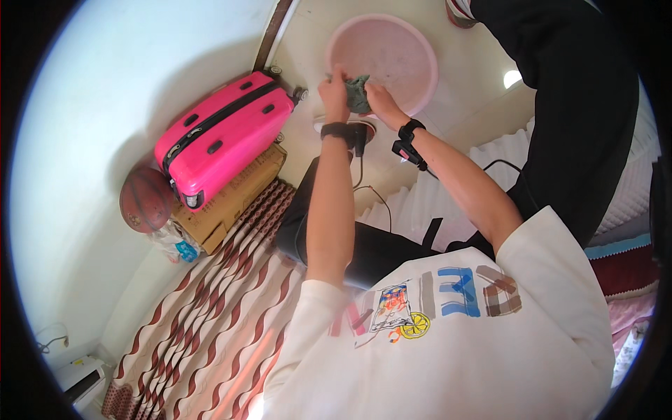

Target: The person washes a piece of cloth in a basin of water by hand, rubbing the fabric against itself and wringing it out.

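Observation:
A bunched grey-green cloth point(358, 94) is stretched between my two hands, over the near edge of a pink plastic basin point(429, 50) on the floor. My left hand point(336, 94) is closed on the cloth's left side. On the other side, the fingers of my right hand point(384, 103) pinch its right edge. Both wrists wear black straps with small devices, and a cable runs from each. The basin seems to hold some liquid, but its depth cannot be made out.
Left of the basin, a bright pink suitcase point(231, 133) lies on a cardboard box point(234, 196) against the wall. A basketball point(145, 199) rests beside them. A patterned curtain point(203, 329) hangs at lower left. White ruffled fabric point(511, 150) edges a bed on the right.

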A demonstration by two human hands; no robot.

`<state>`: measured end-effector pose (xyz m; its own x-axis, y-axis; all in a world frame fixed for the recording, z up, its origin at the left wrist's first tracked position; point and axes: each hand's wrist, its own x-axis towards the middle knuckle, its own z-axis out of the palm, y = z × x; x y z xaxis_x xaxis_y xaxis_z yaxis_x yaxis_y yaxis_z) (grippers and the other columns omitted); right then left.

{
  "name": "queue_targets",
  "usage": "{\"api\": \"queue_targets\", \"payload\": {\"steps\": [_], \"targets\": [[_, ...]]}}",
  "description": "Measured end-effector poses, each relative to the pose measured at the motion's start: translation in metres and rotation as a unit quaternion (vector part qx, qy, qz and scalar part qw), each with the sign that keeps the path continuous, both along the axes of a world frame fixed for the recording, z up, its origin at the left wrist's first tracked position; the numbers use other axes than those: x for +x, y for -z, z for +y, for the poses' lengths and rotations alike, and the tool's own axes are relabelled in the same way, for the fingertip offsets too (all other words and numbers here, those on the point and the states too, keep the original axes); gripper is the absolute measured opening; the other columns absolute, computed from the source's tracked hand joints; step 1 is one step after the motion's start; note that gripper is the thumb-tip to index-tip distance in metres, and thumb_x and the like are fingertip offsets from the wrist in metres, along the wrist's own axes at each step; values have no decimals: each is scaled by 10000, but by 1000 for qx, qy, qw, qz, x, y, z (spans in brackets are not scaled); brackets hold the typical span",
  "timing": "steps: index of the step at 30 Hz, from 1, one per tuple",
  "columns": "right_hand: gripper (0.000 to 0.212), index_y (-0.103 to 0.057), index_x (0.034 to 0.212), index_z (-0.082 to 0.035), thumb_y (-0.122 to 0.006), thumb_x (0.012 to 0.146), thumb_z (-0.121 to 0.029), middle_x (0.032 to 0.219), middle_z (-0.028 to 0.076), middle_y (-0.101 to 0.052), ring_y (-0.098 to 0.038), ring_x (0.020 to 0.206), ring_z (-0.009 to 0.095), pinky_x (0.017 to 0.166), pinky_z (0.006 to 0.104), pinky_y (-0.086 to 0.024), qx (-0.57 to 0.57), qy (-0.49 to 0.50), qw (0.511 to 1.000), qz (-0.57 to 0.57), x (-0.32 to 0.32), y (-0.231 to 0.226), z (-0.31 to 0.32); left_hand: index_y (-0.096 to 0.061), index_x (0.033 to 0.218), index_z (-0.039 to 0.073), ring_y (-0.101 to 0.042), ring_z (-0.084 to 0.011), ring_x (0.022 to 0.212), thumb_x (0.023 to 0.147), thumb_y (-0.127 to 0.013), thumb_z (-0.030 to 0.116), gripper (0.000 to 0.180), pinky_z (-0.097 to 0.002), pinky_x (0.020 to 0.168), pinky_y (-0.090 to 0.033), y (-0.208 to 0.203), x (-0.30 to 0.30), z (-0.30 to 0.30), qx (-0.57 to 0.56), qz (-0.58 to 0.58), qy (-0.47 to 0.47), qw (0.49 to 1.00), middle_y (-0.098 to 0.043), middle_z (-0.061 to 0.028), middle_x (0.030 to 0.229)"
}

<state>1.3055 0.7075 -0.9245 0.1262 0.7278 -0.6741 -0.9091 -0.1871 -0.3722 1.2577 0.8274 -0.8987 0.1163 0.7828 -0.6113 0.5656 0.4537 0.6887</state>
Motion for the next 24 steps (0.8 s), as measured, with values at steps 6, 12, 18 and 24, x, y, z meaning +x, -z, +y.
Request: {"api": "queue_targets", "payload": {"steps": [6,12,18,24], "targets": [[472,-508,1359,-66,-436,1010,-377,1378,129,-519,-554,1239,301,1044,539,-488,161,-20,961,224,22,11,-12,-566,869,46,-599,-215,772,1060,-450,404,422,-353,766,-529,-6,-11,30,-98,-122,-43,987,-600,-73,796],[443,-543,1260,-34,-480,869,-233,1253,146,-582,-582,1154,307,1111,627,-395,172,-3,907,384,34,14,-17,-598,936,22,-609,-221,783,1051,-452,423,442,-370,771,-527,-15,-7,29,-236,-190,-88,949,-612,-86,824],[473,-522,1347,-74,-538,896,-215,1346,122,-559,-532,1267,303,1097,626,-404,250,-62,896,363,41,12,-16,-642,1079,-15,-637,-215,822,1027,-502,417,457,-348,772,-522,-25,-7,37,-163,-88,66,981,-658,-102,903],[515,-530,1323,-89,-759,887,-240,1240,48,-596,-639,1074,209,866,414,-587,182,-180,959,127,41,-24,-11,-626,1224,31,-659,-204,973,1037,-505,293,344,-341,869,-519,-49,-17,36,-96,9,208,973,-677,-101,1055]]}}
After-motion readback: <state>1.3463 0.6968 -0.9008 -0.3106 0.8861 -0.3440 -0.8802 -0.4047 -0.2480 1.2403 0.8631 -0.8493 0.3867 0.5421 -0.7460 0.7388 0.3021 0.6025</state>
